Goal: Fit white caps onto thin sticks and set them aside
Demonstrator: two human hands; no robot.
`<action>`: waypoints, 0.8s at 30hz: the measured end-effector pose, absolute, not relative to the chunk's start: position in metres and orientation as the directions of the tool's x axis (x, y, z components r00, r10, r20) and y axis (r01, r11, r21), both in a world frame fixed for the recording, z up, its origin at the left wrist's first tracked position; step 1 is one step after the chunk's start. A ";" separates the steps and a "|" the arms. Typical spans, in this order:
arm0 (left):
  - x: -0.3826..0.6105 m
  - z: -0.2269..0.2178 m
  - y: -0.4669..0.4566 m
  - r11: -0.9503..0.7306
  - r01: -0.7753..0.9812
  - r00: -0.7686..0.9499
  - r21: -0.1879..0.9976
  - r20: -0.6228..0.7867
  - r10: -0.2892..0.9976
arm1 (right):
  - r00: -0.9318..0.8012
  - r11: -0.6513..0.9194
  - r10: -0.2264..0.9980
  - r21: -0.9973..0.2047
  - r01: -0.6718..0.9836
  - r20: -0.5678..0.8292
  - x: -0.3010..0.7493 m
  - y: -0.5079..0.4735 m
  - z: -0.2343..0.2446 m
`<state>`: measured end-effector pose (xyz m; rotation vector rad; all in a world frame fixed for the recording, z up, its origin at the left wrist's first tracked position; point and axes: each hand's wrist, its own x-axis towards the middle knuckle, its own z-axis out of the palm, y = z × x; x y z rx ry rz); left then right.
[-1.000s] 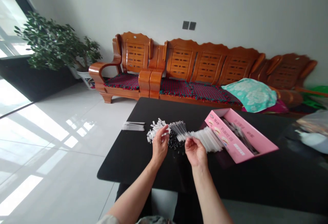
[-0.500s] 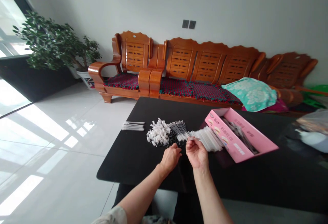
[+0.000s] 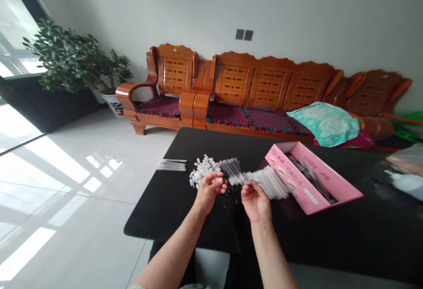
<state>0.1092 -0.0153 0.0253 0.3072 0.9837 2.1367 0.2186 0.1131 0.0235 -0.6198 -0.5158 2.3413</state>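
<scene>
Over the front of the small-parts heap, my left hand (image 3: 209, 190) is closed in a pinch; whatever is between its fingertips is too small to make out. To its right, my right hand (image 3: 256, 201) pinches a short stretch of a whitish translucent tube (image 3: 250, 182). Small white caps (image 3: 203, 166) lie piled behind my left hand, with little black pieces (image 3: 231, 188) beside them. Thin dark refill-like sticks with pale ends (image 3: 233, 168) fan out behind both hands. A row of translucent tubes (image 3: 269, 182) lies right of my right hand.
A pink open box (image 3: 300, 190) holding dark strips stands on the black table (image 3: 158, 218), right of the tubes. Several whitish sticks (image 3: 172, 164) lie at the left edge. A plastic bag (image 3: 408, 165) is at far right. Behind stands a wooden sofa (image 3: 274, 79).
My left hand has risen from the black pieces and turned, with its fingertips now pinched in front of the white caps. My right hand keeps its pinch, nearly in place.
</scene>
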 end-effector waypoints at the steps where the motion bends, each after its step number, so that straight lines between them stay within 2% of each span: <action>1: 0.108 0.029 -0.018 -0.435 -0.552 -0.686 0.711 -0.092 0.722 | -0.679 -0.708 0.675 -0.513 -0.486 -0.289 0.217 0.111 0.025; 9: 0.113 0.031 -0.024 -0.455 -0.584 -0.665 0.672 -0.074 0.744 | -0.672 -0.621 0.712 -0.630 -0.467 -0.205 0.209 0.095 0.045; 14: 0.115 0.031 -0.024 -0.446 -0.558 -0.662 0.699 -0.052 0.747 | -0.682 -0.545 0.721 -0.708 -0.448 -0.124 0.205 0.088 0.051; 24: 0.116 0.034 -0.022 -0.437 -0.535 -0.661 0.723 -0.037 0.749 | -0.669 -0.525 0.729 -0.743 -0.415 -0.142 0.204 0.084 0.049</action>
